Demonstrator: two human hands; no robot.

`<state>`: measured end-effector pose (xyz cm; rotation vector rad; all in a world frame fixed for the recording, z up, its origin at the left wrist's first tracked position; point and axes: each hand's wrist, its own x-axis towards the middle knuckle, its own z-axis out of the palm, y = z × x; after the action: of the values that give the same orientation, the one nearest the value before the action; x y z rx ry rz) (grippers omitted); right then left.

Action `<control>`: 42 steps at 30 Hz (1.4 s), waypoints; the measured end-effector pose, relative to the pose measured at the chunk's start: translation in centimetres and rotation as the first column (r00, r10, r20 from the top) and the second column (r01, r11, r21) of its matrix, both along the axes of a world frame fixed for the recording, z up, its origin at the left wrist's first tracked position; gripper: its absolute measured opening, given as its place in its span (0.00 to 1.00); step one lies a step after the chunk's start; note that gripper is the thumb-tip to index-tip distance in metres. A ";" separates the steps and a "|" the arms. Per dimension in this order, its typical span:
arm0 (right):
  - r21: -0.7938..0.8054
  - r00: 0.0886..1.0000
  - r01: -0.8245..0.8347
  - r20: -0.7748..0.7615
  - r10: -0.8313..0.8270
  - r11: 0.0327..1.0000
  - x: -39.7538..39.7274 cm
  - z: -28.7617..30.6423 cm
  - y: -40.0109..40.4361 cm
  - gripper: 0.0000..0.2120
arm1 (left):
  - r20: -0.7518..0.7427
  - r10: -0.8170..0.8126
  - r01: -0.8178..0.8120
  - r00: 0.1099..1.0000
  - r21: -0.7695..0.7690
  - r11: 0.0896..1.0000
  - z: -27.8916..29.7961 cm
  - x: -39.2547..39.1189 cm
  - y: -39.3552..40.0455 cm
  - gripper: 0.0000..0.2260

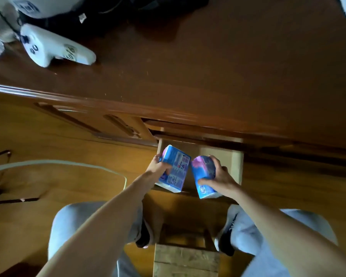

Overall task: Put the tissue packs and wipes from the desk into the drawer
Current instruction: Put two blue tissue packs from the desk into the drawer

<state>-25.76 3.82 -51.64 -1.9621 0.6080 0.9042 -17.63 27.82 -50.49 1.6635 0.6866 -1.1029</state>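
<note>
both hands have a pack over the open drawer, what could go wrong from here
1. The left pack and right pack sit close together over a narrow drawer; lowered at once, they might bump or jam.
2. Both packs overhang the drawer's near edge, so one released now could tip onto the floor.
3. The right hand grips its soft pack from one side only; it may slip or squash.

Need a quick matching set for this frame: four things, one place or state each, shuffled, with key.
Things:
1. left hand
2. right hand
3. drawer
4. white controller

Places or states:
A. pulled open under the desk edge
B. lying on the desk top
C. gripping the pack with the pink patch
D. gripping the pack with the printed label panel

Pairs: 1-D, 2-C, 3-A, 4-B
</note>
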 end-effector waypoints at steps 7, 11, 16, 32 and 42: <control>0.015 0.997 0.069 -0.033 -0.068 0.998 1.9 -11.9 0.0 0.58 | 0.158 -0.092 0.085 0.983 0.050 0.995 -11.7 0.6 -0.4 0.33; 0.020 0.995 0.096 0.016 -0.096 0.995 1.7 -17.9 0.5 0.56 | 0.329 -0.387 0.305 0.861 0.276 0.912 -16.3 0.0 -0.7 0.41; -0.048 0.985 0.056 0.167 -0.047 0.997 1.3 -20.2 0.1 0.59 | 0.457 -0.684 0.363 0.569 0.606 0.707 -18.1 -1.3 -2.2 0.44; 0.066 0.942 0.297 0.140 -0.304 0.953 -2.4 -13.7 0.3 0.52 | 0.342 -0.928 0.192 0.146 0.910 0.366 -14.8 -6.2 -2.7 0.46; -0.211 0.950 0.310 0.096 -0.296 0.927 -0.1 -22.2 0.1 0.55 | 0.293 -0.916 0.461 0.273 0.796 0.392 -21.6 -4.0 -5.6 0.32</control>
<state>-25.82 3.93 -73.81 -2.0110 0.9816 0.6000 -21.66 22.19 -72.05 2.9081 -0.4953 -0.6632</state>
